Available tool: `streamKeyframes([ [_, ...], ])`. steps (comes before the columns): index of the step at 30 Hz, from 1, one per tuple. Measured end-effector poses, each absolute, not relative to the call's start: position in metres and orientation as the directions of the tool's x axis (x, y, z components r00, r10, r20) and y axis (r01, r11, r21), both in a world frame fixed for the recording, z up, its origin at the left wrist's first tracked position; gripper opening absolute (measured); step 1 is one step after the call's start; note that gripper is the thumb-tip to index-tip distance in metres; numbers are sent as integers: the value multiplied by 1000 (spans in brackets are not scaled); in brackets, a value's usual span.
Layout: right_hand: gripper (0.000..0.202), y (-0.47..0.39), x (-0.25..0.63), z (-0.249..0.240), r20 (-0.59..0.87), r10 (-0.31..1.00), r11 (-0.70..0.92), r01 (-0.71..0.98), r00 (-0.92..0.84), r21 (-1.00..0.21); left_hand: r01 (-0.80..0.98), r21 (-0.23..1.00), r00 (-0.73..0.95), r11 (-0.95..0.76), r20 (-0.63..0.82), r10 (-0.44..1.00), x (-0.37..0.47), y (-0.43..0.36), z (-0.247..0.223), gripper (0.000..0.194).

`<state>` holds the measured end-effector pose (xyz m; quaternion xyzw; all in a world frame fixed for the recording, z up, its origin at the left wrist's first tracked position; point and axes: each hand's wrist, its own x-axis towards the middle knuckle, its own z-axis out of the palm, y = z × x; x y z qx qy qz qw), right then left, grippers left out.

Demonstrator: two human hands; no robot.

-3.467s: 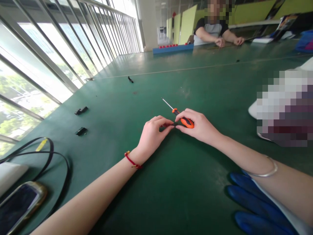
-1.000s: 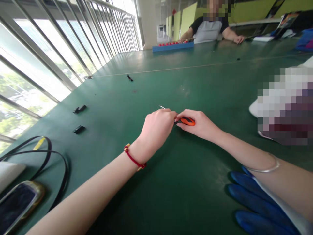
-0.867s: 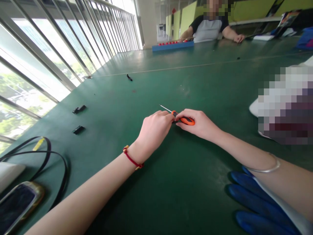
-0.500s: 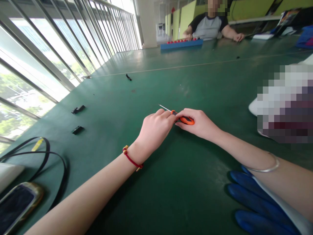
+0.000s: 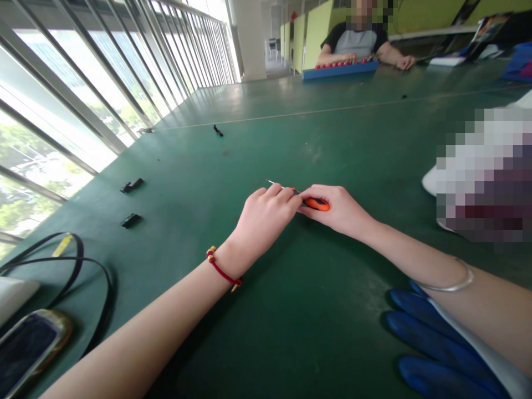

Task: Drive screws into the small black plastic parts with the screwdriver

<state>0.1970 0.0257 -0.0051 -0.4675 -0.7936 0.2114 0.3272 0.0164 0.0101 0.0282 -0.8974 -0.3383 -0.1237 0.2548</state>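
An orange and black screwdriver (image 5: 318, 204) lies between my two hands above the green table (image 5: 266, 332), its thin metal shaft pointing to the far left. My right hand (image 5: 336, 204) pinches the handle between thumb and fingers. Wrapped over the front of the handle and part of the shaft is my left hand (image 5: 268, 213), its fingers curled and their undersides hidden. Only the tip of the shaft shows beyond the left knuckles.
Two small black parts (image 5: 132, 220) (image 5: 132, 185) and another black piece (image 5: 218, 131) lie to the left. A black cable (image 5: 108, 288) and a phone (image 5: 29, 354) sit near left. Blue gloves (image 5: 436, 332) lie under my right forearm. Across the table, a person handles a blue rack (image 5: 341, 71).
My left hand has slid slightly forward over the screwdriver, covering more of its shaft. My right hand stays nearly still. The blue rack across the table has moved right.
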Motion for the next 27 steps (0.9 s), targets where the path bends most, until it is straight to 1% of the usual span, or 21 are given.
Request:
streamKeyframes([
  [9,17,23,196,-3,316,880,475,618,-355,-627,641,-413,767,-647,342,543,18,10,34,13],
  [13,16,23,195,-3,325,876,482,620,-356,-619,640,-426,768,-639,340,542,19,9,37,12],
  [21,11,22,195,-2,337,867,499,633,-367,-593,628,-420,778,-655,330,535,18,10,41,13],
  [27,9,20,194,0,363,842,538,671,-399,-510,624,-407,781,-667,286,555,19,11,45,17],
])
